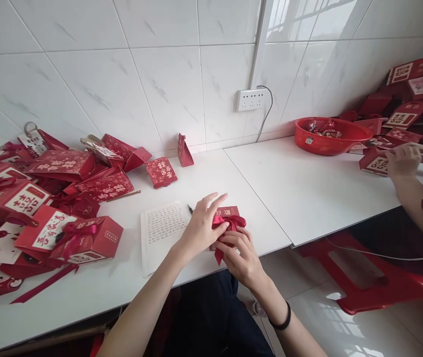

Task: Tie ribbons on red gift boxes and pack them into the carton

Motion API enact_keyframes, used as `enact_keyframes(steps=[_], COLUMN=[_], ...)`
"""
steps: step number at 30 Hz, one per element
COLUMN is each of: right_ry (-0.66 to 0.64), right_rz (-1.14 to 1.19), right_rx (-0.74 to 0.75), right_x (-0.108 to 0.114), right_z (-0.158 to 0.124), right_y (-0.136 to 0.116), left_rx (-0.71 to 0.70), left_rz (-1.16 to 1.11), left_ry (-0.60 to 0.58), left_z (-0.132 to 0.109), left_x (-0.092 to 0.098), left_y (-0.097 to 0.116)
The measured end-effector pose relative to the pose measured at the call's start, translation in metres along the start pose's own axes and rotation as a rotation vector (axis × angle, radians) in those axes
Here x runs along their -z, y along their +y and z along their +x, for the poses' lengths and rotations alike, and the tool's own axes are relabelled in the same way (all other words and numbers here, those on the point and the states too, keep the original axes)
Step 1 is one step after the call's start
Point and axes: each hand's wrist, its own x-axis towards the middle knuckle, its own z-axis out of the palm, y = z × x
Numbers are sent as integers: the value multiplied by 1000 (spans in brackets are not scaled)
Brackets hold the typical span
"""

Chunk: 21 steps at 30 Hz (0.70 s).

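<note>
**Figure. Ribbon work on a small gift box, seen from the head camera.** The small red box stood on the white table at its near edge, just right of a printed sheet and a pen. The left hand lay against the box's left side with its fingers spread and extended, steadying the box rather than gripping it. The right hand met the box from the near side. Its fingertips were pressed together on the dark pink ribbon, just below the bow, and one loose tail hung over the table edge.

The step in hand appeared to be the dressing of a bow already formed on the lid. A further pull would call for the left hand to hold the box firm and for even tension on both loops, lest the knot slip.

A heap of similar red boxes lay at the far left. At the far right, another person's hands handled a box beside a red basket of wrapped sweets.
</note>
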Motion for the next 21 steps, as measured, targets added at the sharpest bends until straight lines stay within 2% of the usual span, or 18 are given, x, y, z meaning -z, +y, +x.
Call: enact_keyframes(steps=[4,8,13,15,17,19,20,21], right_ry=[-32,-13,-79,-41,-79,-228,-315,-386], right_rz=[47,80,140,247,358,467,523,580], right_rx=[52,96,52,-124,-511,-928,-1069,-1147], right_x=[5,13,28,35,38,38,36,34], right_z=[-4,-7,-18,-22,-22,-19,-16,-13], right_y=[5,6,4,4,4,4,3,3], left_rx=[52,145,220,234,249,256,255,253], left_rz=[-78,-203,-316,-336,-351,-359,-361,-362], left_ry=[-77,-45,-47,-45,-48,-45,-41,-35], left_z=[1,2,1,1,1,1,1,2], left_x=[-3,-7,-12,-13,-15,-16,-16,-16], left_y=[-1,-5,-10,-11,-11,-11,-11,-11])
